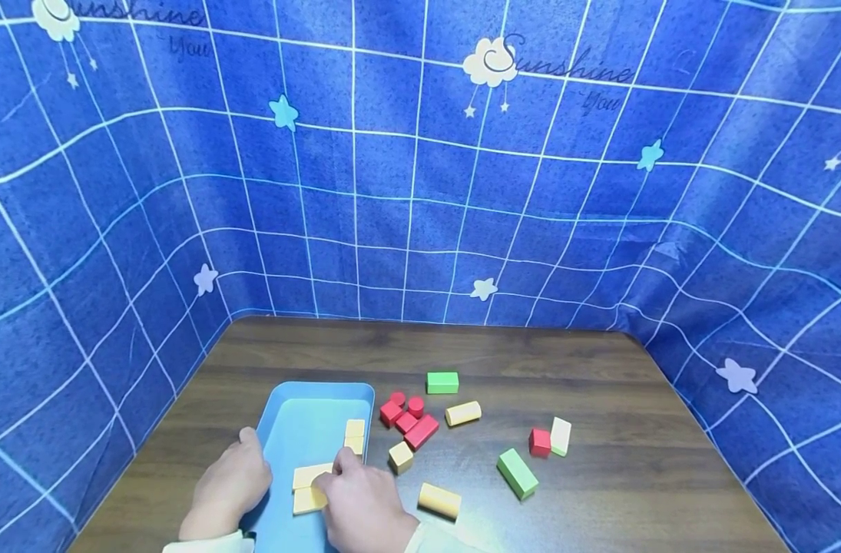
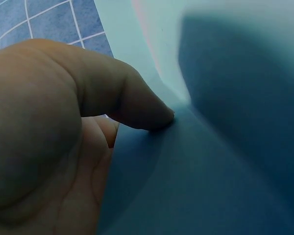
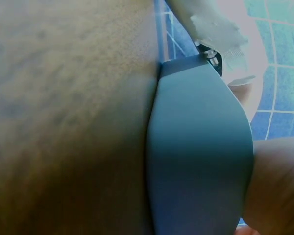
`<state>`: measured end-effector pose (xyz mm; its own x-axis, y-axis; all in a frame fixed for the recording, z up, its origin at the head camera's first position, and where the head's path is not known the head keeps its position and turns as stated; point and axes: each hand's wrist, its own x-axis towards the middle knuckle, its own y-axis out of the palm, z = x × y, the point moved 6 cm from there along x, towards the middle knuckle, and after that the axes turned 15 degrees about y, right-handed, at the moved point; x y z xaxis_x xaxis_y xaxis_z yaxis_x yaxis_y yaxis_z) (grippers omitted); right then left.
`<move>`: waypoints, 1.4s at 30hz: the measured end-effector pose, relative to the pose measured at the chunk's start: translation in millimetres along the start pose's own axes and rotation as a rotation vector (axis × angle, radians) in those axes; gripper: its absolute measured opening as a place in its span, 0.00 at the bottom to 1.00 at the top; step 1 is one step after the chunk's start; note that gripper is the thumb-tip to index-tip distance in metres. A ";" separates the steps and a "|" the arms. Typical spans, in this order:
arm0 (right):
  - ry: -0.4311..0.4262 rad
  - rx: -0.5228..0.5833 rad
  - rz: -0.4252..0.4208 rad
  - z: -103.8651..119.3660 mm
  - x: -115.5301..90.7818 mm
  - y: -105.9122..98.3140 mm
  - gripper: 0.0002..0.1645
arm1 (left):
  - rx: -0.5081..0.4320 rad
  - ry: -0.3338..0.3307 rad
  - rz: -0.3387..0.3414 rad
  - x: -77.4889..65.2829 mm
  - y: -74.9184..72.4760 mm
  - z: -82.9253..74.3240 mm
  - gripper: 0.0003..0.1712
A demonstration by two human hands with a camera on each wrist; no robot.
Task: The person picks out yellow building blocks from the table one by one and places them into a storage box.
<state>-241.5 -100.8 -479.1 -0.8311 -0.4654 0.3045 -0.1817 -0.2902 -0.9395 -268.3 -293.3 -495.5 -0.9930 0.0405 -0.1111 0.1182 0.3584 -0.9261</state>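
A blue tray [image 1: 292,430] lies at the table's left front. My left hand [image 1: 235,480] grips its left wall, the thumb [image 2: 142,105] bent over the rim and pressing the inner side in the left wrist view. My right hand [image 1: 368,499] reaches into the tray with curled fingers at the right end of a flat yellow block [image 1: 308,501]. Against that block lies another flat yellow block [image 1: 311,475], partly covered by the hand. Two small yellow blocks [image 1: 354,428] stand in line along the tray's right wall. The right wrist view mostly shows skin and the tray wall [image 3: 201,127].
Right of the tray lie several red blocks [image 1: 420,432], a yellow cube [image 1: 401,458] and yellow cylinders [image 1: 464,414]. Green blocks [image 1: 517,474] lie at the back and right, with a red cube [image 1: 540,442] beside a pale green piece [image 1: 561,436]. Blue curtain [image 1: 420,192] surrounds the table.
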 end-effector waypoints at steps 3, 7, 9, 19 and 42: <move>0.003 -0.002 -0.014 0.4 0.4 -0.5 0.13 | -0.004 -0.002 0.006 -0.1 -0.9 -0.2 0.33; 0.008 -0.002 -0.011 0.4 0.4 0.3 0.12 | -0.005 -0.005 0.007 -0.2 -0.7 0.4 0.33; 0.011 0.003 -0.008 0.1 0.1 0.6 0.11 | -0.004 -0.004 0.006 -0.1 -0.4 0.8 0.33; -0.015 0.040 -0.013 -1.2 -1.3 -0.5 0.09 | -0.020 -0.018 0.019 -0.5 -2.0 -0.5 0.34; -0.079 0.077 -0.249 -11.5 -8.2 -31.9 0.05 | -0.027 -0.002 0.007 0.4 -0.1 1.2 0.28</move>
<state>-235.0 -78.0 -453.4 -0.7218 -0.4346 0.5387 -0.3321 -0.4654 -0.8204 -268.7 -294.5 -495.9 -0.9921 0.0413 -0.1186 0.1254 0.3834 -0.9150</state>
